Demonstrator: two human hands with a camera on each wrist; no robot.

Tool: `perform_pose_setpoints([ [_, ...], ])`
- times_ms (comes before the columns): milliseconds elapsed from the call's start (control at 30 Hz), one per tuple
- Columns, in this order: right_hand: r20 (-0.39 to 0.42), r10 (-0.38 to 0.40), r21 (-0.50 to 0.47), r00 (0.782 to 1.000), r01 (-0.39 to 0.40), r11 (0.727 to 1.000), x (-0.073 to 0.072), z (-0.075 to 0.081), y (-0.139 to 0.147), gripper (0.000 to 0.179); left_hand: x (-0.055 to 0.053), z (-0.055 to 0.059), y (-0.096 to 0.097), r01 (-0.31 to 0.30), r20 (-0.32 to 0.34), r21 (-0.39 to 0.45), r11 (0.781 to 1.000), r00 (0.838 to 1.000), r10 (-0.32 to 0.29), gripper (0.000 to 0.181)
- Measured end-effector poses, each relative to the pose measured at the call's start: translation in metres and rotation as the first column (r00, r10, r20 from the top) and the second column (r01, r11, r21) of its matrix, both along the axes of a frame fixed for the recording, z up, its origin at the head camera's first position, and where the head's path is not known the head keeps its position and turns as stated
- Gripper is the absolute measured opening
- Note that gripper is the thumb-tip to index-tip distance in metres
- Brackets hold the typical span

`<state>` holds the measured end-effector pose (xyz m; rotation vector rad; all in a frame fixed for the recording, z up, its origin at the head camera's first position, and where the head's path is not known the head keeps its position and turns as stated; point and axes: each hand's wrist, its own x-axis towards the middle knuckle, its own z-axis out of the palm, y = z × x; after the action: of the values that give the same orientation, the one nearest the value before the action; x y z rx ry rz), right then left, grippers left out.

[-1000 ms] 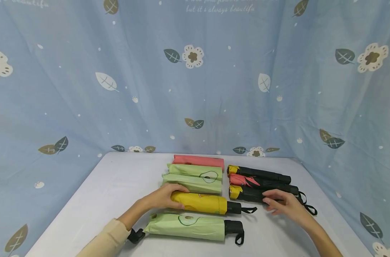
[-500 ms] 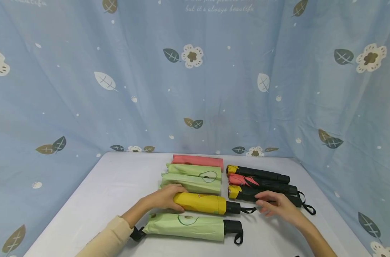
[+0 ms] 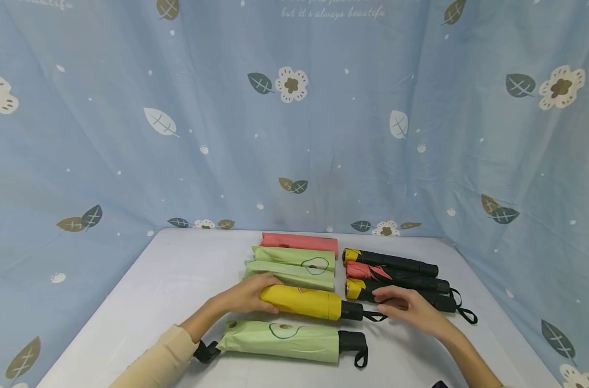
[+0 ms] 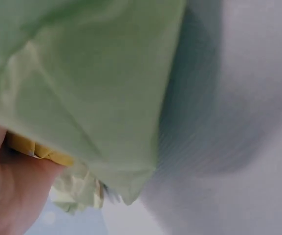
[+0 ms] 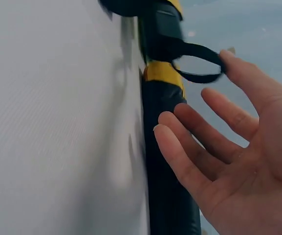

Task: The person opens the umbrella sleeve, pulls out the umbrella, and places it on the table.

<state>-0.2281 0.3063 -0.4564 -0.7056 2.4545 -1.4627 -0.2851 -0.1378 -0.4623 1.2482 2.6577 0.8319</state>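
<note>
My left hand (image 3: 253, 293) grips the left end of a folded yellow umbrella (image 3: 301, 303), thumb on the near side. The umbrella's black handle (image 3: 352, 311) points right and ends in a wrist strap (image 3: 374, 316). Just beside that strap is my right hand (image 3: 410, 310), fingers loosely bent with nothing held. In the right wrist view the index fingertip meets or nearly meets the strap loop (image 5: 199, 76); contact is unclear. In the left wrist view, a green umbrella (image 4: 97, 88) covers much of the yellow one.
A green avocado-print umbrella (image 3: 284, 342) lies nearest me. Behind the yellow one are two green umbrellas (image 3: 289, 276) and a pink one (image 3: 299, 243). Three black umbrellas (image 3: 396, 263) with yellow or pink ends lie at right. A patterned blue curtain (image 3: 294, 134) surrounds the white table (image 3: 178, 269).
My right hand has moved left, from over the nearest black umbrella toward the yellow umbrella's strap. The left hand stays on the yellow umbrella, which has shifted only slightly.
</note>
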Motion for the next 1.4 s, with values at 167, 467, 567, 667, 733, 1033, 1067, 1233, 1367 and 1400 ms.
perform_pose_setpoints([
  [167,-0.052,-0.001,0.032,0.999,0.003,0.999,-0.002,0.002,-0.010,0.044,-0.002,0.006,0.000,-0.011,-0.068,0.052,0.999,0.998,0.014,0.051],
  [467,-0.084,-0.050,0.050,0.995,0.054,0.997,-0.007,0.011,-0.026,0.053,-0.008,0.021,-0.002,-0.004,-0.021,0.166,0.986,1.000,0.008,0.046],
  [567,-0.046,-0.062,-0.021,0.997,0.061,0.998,-0.010,0.015,-0.033,0.056,-0.011,0.027,-0.003,0.011,-0.020,0.188,0.982,1.000,-0.008,0.045],
  [667,-0.043,-0.077,-0.126,0.996,0.071,0.989,-0.014,0.020,-0.040,0.057,-0.012,0.034,-0.003,0.020,-0.037,0.180,0.983,0.999,-0.013,0.046],
  [733,-0.061,-0.086,-0.169,0.994,0.075,0.983,-0.016,0.022,-0.043,0.056,-0.014,0.038,-0.002,0.020,-0.041,0.161,0.987,0.999,-0.013,0.046],
  [1033,-0.061,-0.101,-0.174,0.993,0.089,0.981,-0.021,0.023,-0.049,0.047,-0.020,0.049,0.004,0.029,-0.046,0.149,0.988,0.999,-0.022,0.046],
  [1067,-0.068,-0.099,-0.168,0.993,0.086,0.982,-0.021,0.023,-0.049,0.047,-0.020,0.050,0.005,0.024,-0.044,0.152,0.988,0.999,-0.018,0.047],
  [1233,-0.102,-0.158,-0.102,0.982,0.148,0.984,-0.024,0.021,-0.051,0.044,-0.022,0.050,0.008,0.007,-0.014,0.209,0.978,1.000,-0.004,0.051],
  [1367,-0.077,-0.210,-0.068,0.975,0.205,0.976,-0.024,0.020,-0.050,0.043,-0.023,0.050,0.009,-0.013,0.011,0.241,0.970,1.000,0.011,0.052],
  [1400,-0.056,-0.213,-0.079,0.975,0.209,0.975,-0.024,0.020,-0.050,0.043,-0.023,0.050,0.009,-0.015,0.014,0.245,0.969,1.000,0.012,0.052],
])
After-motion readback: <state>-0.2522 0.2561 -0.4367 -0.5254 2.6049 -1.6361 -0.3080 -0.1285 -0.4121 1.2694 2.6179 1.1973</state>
